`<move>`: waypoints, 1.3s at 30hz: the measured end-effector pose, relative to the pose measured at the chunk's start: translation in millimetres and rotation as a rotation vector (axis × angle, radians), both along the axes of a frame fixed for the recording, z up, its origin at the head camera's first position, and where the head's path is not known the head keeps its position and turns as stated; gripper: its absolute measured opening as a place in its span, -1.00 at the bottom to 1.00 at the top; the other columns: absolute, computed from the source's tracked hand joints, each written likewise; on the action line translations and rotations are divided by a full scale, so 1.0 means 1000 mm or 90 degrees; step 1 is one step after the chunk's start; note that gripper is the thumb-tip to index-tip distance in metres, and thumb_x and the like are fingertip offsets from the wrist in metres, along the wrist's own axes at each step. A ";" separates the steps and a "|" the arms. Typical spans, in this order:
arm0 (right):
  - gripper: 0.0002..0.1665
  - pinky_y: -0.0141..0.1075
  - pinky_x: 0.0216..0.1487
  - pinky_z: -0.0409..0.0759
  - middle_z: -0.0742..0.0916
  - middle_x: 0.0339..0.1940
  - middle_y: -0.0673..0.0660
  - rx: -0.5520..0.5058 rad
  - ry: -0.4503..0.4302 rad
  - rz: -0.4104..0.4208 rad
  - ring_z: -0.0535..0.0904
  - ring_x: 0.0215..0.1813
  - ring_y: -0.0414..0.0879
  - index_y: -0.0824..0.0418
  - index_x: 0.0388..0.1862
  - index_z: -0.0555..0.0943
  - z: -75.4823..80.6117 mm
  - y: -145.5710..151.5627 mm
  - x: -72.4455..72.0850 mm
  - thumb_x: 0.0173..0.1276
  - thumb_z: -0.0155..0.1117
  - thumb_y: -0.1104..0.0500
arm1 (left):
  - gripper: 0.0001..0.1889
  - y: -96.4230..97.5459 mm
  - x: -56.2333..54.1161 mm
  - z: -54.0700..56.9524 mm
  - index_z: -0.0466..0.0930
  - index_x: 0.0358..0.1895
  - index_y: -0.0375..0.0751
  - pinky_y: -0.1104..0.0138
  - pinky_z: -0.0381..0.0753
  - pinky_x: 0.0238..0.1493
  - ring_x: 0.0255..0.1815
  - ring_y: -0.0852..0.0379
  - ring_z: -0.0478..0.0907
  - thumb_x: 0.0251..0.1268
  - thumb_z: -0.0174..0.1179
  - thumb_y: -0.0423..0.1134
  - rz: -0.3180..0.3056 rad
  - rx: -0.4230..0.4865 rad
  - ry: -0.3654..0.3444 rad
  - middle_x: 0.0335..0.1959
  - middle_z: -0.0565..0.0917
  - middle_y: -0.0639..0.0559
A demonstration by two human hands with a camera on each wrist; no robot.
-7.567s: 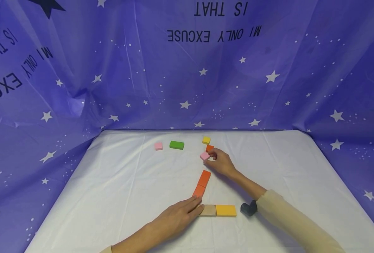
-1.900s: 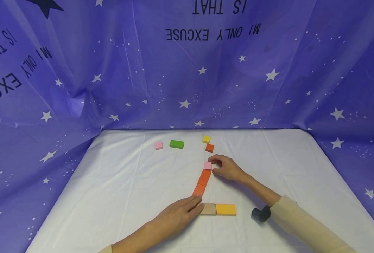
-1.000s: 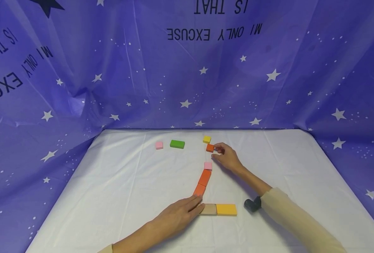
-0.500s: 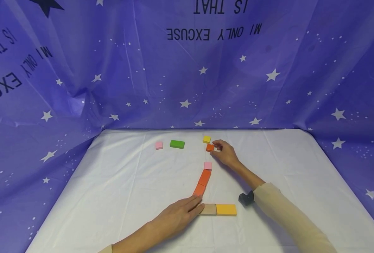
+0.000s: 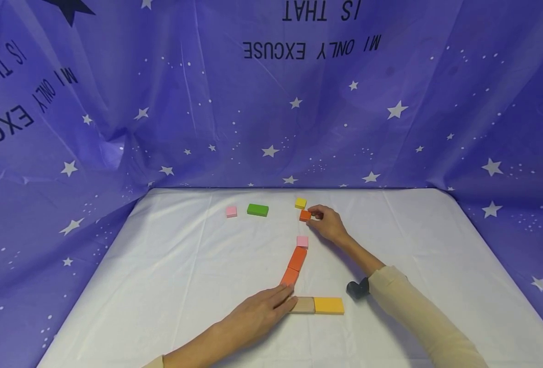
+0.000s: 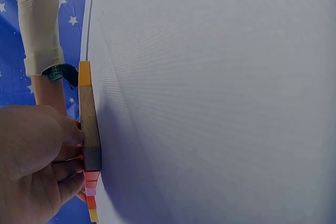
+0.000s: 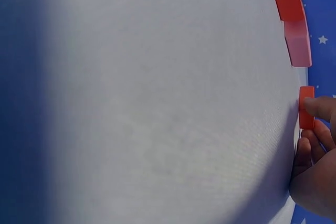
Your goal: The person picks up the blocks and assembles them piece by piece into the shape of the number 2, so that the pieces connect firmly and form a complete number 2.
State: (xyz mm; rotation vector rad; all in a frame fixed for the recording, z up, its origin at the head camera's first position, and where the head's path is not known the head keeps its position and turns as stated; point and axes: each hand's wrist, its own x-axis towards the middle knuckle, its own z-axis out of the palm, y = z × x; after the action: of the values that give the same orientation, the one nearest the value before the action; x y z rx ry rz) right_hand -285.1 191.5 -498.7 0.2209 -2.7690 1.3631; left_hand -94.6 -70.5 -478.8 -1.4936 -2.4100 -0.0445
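Observation:
My right hand (image 5: 326, 223) pinches a small orange block (image 5: 305, 216) at the far side of the table; in the right wrist view the thumb lies against that block's side. A pink block (image 5: 302, 242) sits nearer, at the far end of two orange-red rectangular blocks (image 5: 297, 258) laid end to end. My left hand (image 5: 259, 309) rests with extended fingers at the near end of this row, thumb by a plain wooden block (image 5: 303, 305). A yellow-orange block (image 5: 329, 305) adjoins the wooden one on the right. Part of the row's corner is hidden under the left fingers.
Just behind the orange block lies a small yellow block (image 5: 301, 203). Farther left are a green block (image 5: 257, 210) and another pink block (image 5: 231, 211). A dark device (image 5: 357, 290) on the right wrist hangs above the white tablecloth (image 5: 161, 286). A purple starry curtain (image 5: 234, 102) encloses the table.
The right hand has set the pink block against the far orange-red block, let go, moved away from me and taken hold of the small orange block. The left hand has stayed in place.

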 end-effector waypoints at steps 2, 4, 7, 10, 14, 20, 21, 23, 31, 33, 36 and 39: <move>-0.58 -0.05 0.05 0.55 0.71 -0.07 0.22 0.002 0.001 0.005 0.57 -0.01 0.11 0.31 0.09 0.66 0.000 0.000 0.001 0.24 0.45 0.26 | -0.58 0.000 0.000 0.000 0.58 0.24 -0.18 0.27 0.47 0.26 0.31 -0.01 0.47 0.31 0.25 -0.35 0.000 -0.002 0.001 0.29 0.53 -0.17; -0.58 -0.05 0.05 0.54 0.71 -0.07 0.21 0.001 -0.002 0.012 0.57 -0.01 0.10 0.31 0.09 0.66 0.001 0.000 0.002 0.24 0.44 0.26 | -0.58 0.000 0.000 0.000 0.58 0.24 -0.18 0.27 0.47 0.26 0.31 -0.01 0.47 0.31 0.26 -0.34 0.000 -0.002 0.000 0.30 0.53 -0.17; -0.58 -0.04 0.06 0.55 0.71 -0.05 0.21 -0.003 -0.009 0.020 0.57 0.00 0.10 0.28 0.10 0.67 0.002 0.000 0.004 0.25 0.44 0.24 | -0.58 0.000 0.000 0.000 0.59 0.24 -0.18 0.28 0.46 0.27 0.31 -0.01 0.47 0.32 0.26 -0.34 0.000 0.000 -0.001 0.30 0.53 -0.17; -0.58 -0.04 0.08 0.55 0.72 -0.01 0.21 -0.005 -0.018 0.030 0.58 0.03 0.10 0.26 0.11 0.67 0.003 0.000 0.006 0.26 0.44 0.23 | -0.59 0.000 0.000 0.000 0.59 0.24 -0.19 0.29 0.46 0.26 0.31 -0.01 0.47 0.32 0.26 -0.34 0.000 0.005 -0.001 0.29 0.53 -0.17; -0.59 -0.04 0.10 0.57 0.72 0.00 0.22 -0.004 -0.019 0.056 0.60 0.04 0.10 0.25 0.11 0.67 0.004 0.002 0.008 0.28 0.43 0.23 | -0.59 0.000 0.000 0.000 0.59 0.24 -0.19 0.29 0.46 0.27 0.31 -0.01 0.48 0.32 0.25 -0.34 -0.002 0.005 -0.004 0.29 0.53 -0.18; -0.59 -0.04 0.14 0.55 0.72 0.02 0.21 0.016 -0.005 0.113 0.59 0.04 0.10 0.28 0.11 0.66 0.005 0.005 0.008 0.28 0.41 0.27 | -0.59 -0.001 -0.001 0.000 0.58 0.24 -0.19 0.28 0.46 0.27 0.32 -0.01 0.47 0.33 0.23 -0.34 -0.002 0.006 -0.009 0.30 0.52 -0.18; -0.60 -0.04 0.14 0.55 0.72 0.02 0.20 0.021 -0.003 0.122 0.59 0.05 0.10 0.29 0.11 0.66 0.005 0.006 0.008 0.28 0.41 0.28 | -0.59 -0.001 -0.001 0.000 0.58 0.24 -0.20 0.28 0.46 0.27 0.32 -0.01 0.47 0.33 0.23 -0.34 -0.002 0.008 -0.010 0.30 0.52 -0.18; -0.60 -0.05 0.15 0.54 0.72 0.03 0.19 0.029 -0.004 0.137 0.59 0.06 0.09 0.28 0.12 0.67 0.005 0.008 0.008 0.28 0.40 0.28 | -0.59 -0.001 -0.001 0.000 0.58 0.24 -0.20 0.27 0.47 0.26 0.32 -0.01 0.47 0.33 0.23 -0.35 -0.003 0.010 -0.012 0.30 0.52 -0.18; -0.56 -0.05 0.21 0.50 0.70 0.11 0.20 0.007 -0.038 0.171 0.57 0.14 0.08 0.29 0.15 0.66 0.008 0.010 0.007 0.28 0.41 0.28 | -0.59 0.000 -0.002 0.000 0.58 0.24 -0.19 0.27 0.46 0.27 0.31 -0.02 0.48 0.33 0.24 -0.33 0.000 0.004 -0.006 0.29 0.53 -0.17; -0.56 -0.05 0.21 0.50 0.69 0.13 0.20 0.002 -0.046 0.175 0.57 0.15 0.07 0.29 0.16 0.66 0.008 0.011 0.007 0.29 0.41 0.26 | -0.59 0.000 -0.002 0.000 0.58 0.24 -0.19 0.27 0.47 0.26 0.31 -0.02 0.48 0.33 0.23 -0.34 0.000 0.004 -0.005 0.29 0.53 -0.17; -0.56 -0.06 0.21 0.50 0.69 0.14 0.21 -0.006 -0.054 0.181 0.57 0.15 0.07 0.29 0.17 0.65 0.009 0.011 0.008 0.31 0.40 0.24 | -0.59 0.000 -0.002 0.000 0.58 0.25 -0.19 0.27 0.46 0.27 0.31 -0.01 0.47 0.33 0.23 -0.34 0.000 0.001 -0.005 0.30 0.52 -0.18; -0.57 -0.03 0.22 0.49 0.69 0.15 0.23 -0.019 -0.058 0.191 0.57 0.16 0.09 0.31 0.17 0.65 0.012 0.012 0.010 0.32 0.37 0.26 | -0.58 0.000 -0.001 0.000 0.58 0.25 -0.19 0.28 0.45 0.27 0.32 -0.01 0.46 0.33 0.23 -0.34 0.001 -0.002 -0.008 0.31 0.52 -0.18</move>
State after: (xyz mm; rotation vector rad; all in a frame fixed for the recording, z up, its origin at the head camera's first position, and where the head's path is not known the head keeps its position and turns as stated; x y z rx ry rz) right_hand -275.5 203.1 -486.9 0.6095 -2.8775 1.5085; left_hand -95.5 -70.2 -478.7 -1.4959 -2.4223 -0.0501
